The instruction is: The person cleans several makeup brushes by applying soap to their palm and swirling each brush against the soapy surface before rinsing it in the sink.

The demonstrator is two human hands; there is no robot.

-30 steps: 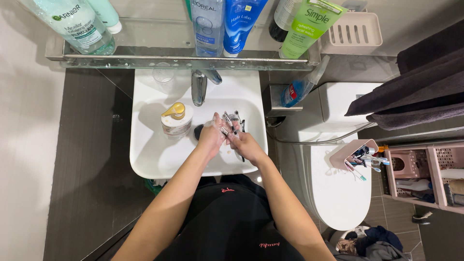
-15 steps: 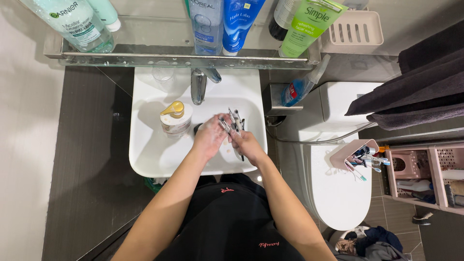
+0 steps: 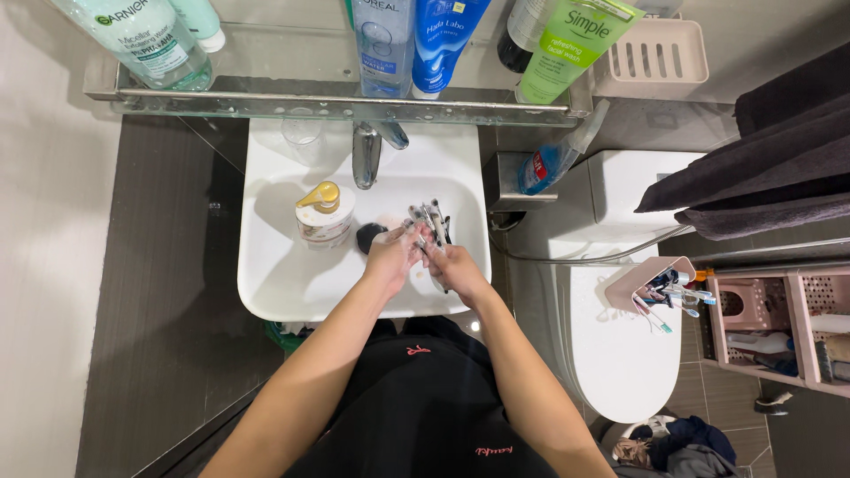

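Note:
Both my hands meet over the white sink (image 3: 274, 274). A bundle of several thin grey and black brushes (image 3: 432, 221) fans out from between them, pointing toward the tap. My right hand (image 3: 456, 270) grips the handles of the bundle. My left hand (image 3: 391, 252) rests against the brushes with its fingers curled on them. The drain plug (image 3: 368, 235) lies just left of my left hand. A chrome tap (image 3: 365, 152) hangs over the basin.
A pump bottle with a gold top (image 3: 324, 215) stands in the basin's left part. A glass shelf (image 3: 336, 104) above carries several bottles. A toilet (image 3: 620, 345), a pink caddy (image 3: 651, 281), dark towels (image 3: 761, 168) and a spray bottle (image 3: 553, 159) are on the right.
My hands shifted slightly back and forth over the brushes; the bundle stays over the drain area of the sink.

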